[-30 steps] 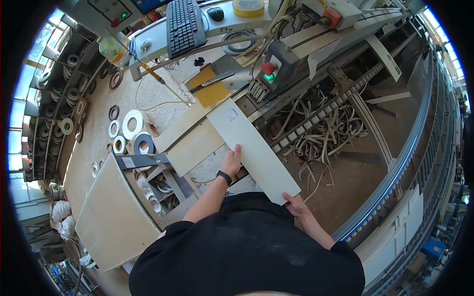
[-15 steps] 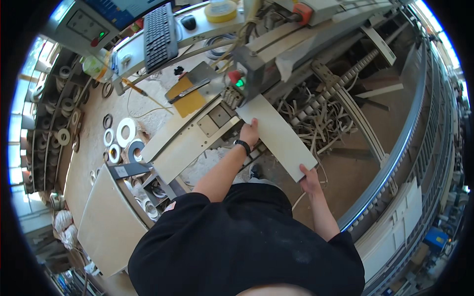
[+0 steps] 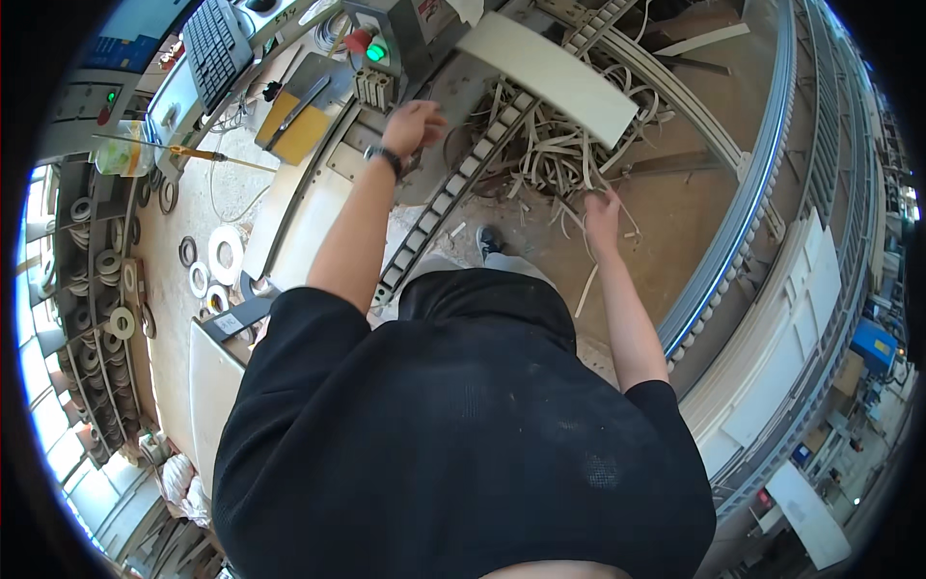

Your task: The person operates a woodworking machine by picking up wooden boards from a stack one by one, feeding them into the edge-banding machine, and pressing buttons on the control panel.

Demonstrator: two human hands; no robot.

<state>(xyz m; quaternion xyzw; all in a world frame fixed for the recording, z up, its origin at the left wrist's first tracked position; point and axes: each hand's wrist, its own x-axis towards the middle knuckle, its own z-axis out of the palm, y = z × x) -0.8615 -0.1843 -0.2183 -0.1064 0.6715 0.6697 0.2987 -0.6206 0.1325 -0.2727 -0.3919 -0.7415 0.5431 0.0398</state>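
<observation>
A long pale board (image 3: 555, 79) lies slanting at the machine's feed side, beyond both my hands and apart from them. My left hand (image 3: 415, 127), with a dark watch on its wrist, hovers beside the machine's end near the rollers, fingers stretched out with nothing in them. Nearer to me than the board's right end, my right hand (image 3: 602, 217) is raised with its fingers apart and holds nothing. Left of the board stands the grey machine head (image 3: 395, 43) with a lit green button (image 3: 375, 53).
A black roller rail (image 3: 453, 183) runs slantwise between my arms. Trimmed edging strips (image 3: 564, 154) are heaped under the board. A curved metal conveyor rail (image 3: 748, 232) passes on the right, beside stacked white panels (image 3: 786, 338). Tape rolls (image 3: 225, 253) lie on the left.
Both hands have let go of the board and drawn apart from it. The board has moved farther away along the machine, and the whole view has shifted.
</observation>
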